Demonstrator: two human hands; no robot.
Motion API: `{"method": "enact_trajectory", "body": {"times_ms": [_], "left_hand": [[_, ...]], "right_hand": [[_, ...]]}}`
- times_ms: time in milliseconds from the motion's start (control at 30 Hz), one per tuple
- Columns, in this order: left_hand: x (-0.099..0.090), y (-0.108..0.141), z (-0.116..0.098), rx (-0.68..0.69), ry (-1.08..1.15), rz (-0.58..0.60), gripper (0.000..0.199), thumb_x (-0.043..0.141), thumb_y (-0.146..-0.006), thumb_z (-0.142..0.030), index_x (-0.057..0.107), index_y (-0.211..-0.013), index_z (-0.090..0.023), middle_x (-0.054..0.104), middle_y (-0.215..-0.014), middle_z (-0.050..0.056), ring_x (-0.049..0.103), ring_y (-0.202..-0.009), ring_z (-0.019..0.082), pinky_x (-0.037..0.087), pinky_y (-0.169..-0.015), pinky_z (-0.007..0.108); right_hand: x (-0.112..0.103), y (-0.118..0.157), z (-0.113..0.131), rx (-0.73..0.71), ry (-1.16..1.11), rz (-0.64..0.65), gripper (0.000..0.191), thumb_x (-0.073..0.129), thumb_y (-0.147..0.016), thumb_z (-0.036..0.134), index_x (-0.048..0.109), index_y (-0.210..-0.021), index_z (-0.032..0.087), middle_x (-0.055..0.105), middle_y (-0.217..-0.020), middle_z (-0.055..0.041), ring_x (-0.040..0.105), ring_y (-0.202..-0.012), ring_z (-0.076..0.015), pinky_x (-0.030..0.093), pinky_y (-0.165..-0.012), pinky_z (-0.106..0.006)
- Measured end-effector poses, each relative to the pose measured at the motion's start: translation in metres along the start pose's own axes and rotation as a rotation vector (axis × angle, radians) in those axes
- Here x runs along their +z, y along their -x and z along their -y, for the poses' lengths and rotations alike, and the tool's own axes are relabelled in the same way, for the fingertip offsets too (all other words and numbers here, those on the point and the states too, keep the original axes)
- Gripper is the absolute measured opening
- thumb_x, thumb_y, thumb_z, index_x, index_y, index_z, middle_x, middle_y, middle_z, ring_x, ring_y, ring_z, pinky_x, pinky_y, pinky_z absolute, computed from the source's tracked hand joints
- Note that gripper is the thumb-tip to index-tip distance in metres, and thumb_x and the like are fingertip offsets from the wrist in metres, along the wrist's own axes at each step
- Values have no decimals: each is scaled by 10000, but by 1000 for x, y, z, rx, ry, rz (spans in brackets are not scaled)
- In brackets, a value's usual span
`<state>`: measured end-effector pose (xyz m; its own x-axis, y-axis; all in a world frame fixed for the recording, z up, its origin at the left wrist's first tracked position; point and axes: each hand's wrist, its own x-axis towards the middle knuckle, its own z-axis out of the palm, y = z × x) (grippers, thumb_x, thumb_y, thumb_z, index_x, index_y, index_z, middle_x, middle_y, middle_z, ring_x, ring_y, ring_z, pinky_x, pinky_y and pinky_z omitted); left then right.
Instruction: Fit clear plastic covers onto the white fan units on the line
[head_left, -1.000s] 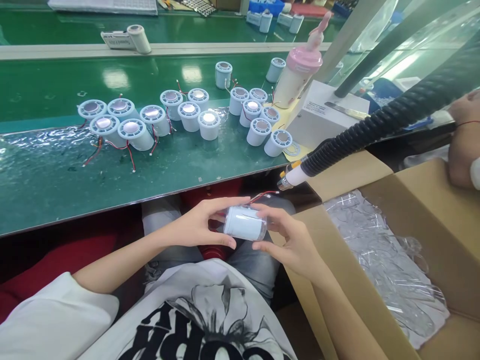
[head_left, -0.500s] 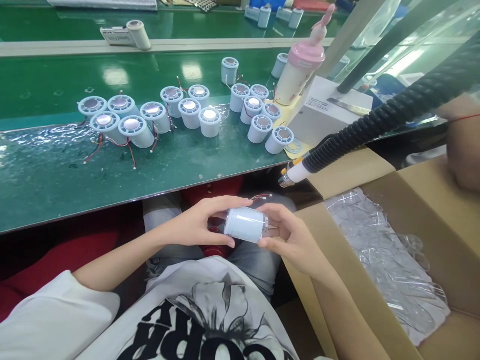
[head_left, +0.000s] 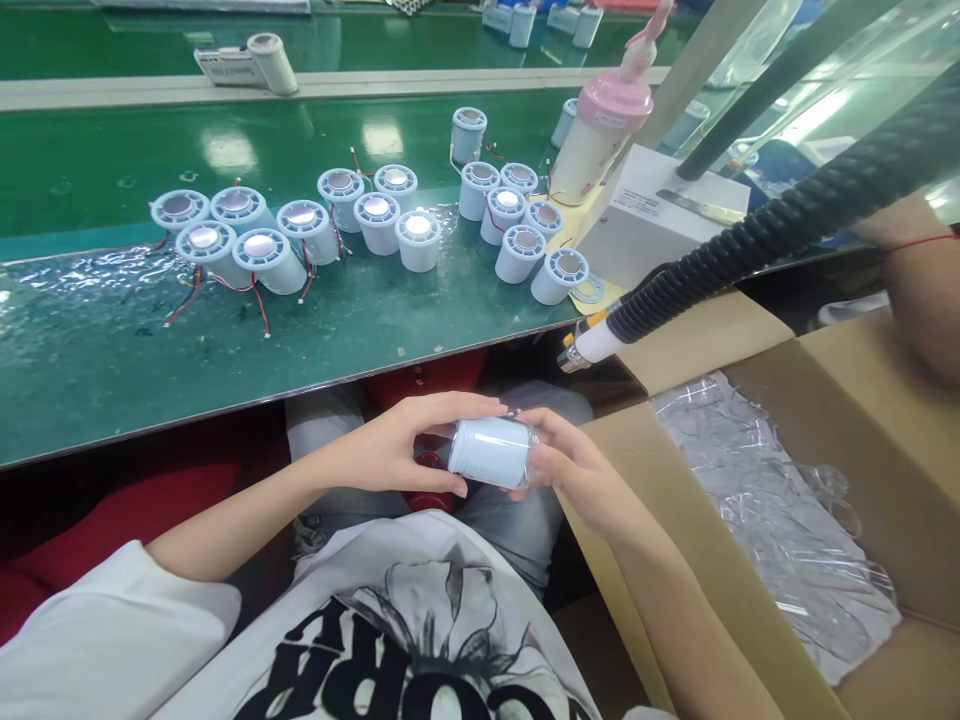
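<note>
Cylinder (head_left: 493,452), long axis crosswise, ridged end (head_left: 460,448) left

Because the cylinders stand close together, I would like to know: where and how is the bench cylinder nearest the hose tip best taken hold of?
Probably by its side wall, below the slotted rim, coming from the front left. The cylinder stands on its base with that side unobstructed; a neighbouring cylinder is behind left, the hose tip front right.

Left grip (head_left: 397,443) and right grip (head_left: 583,474) hold a blue cylinder (head_left: 491,452) (turned sideways).
</note>
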<state>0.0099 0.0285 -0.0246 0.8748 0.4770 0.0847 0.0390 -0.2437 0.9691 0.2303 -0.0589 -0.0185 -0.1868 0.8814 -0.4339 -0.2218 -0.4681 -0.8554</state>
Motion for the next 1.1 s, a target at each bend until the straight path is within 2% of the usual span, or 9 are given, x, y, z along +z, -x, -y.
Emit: {"method": "enact_trajectory", "body": {"times_ms": [133,267,467,633,733,933,1100], "left_hand": [[0,1,-1,-20,-19,13,733,768,-736,-258,459,-1401,-271,477,-1453,123,462,-1336,282,510,-995,371],[-1,2,2,19,-82,1,753,781,-720,-267,461,-1401,-271,479,-1452,128,451,-1344,289,468,-1045,407],[0,2,3,52,-38,-2,737,779,-724,-240,471,-1392,-279,478,-1454,119,458,-1342,263,472,-1040,376],[2,0,2,89,8,-20,696,783,-718,-231,519,-1359,-288,464,-1467,127,441,-1355,297,459,-1046,422],[3,-1,1,92,19,-31,671,782,-720,-230,540,-1342,-297,475,-1457,128,447,-1347,308,461,-1038,440],[6,0,0,39,17,-40,639,766,-729,-221,550,-1326,-294,518,-1377,132,529,-1249,290,554,-895,352],[8,2,-3,-12,27,-58,689,764,-728,-204,495,-1359,-270,522,-1357,125,518,-1264,277,541,-936,335]], "right_hand": [[2,-1,-3,89,-21,3,452,691,-737,563,514,-947,204,668,-660,12,681,-550,-155,560,-498,-251],[4,-3,-5,129,-46,8,499,669,-713,641,498,-887,206,653,-588,20,673,-504,-159,535,-454,-231],[8,-5,-5,212,-121,47,585,609,-688,743,551,-828,178,668,-561,-20,639,-443,-135,492,-394,-186],[10,-5,-3,357,-172,76,642,398,-848,719,611,-677,137,663,-554,-53,614,-401,-100,465,-360,-144],[11,-5,-1,414,-208,93,721,277,-897,707,625,-651,125,639,-530,-51,606,-388,-90,449,-345,-126],[13,-6,-1,437,-189,120,773,192,-900,722,616,-630,134,596,-480,-33,552,-336,-74,406,-306,-119],[15,-2,-4,332,-132,52,675,369,-814,778,567,-669,149,615,-510,-30,585,-370,-101,435,-320,-151]]}}
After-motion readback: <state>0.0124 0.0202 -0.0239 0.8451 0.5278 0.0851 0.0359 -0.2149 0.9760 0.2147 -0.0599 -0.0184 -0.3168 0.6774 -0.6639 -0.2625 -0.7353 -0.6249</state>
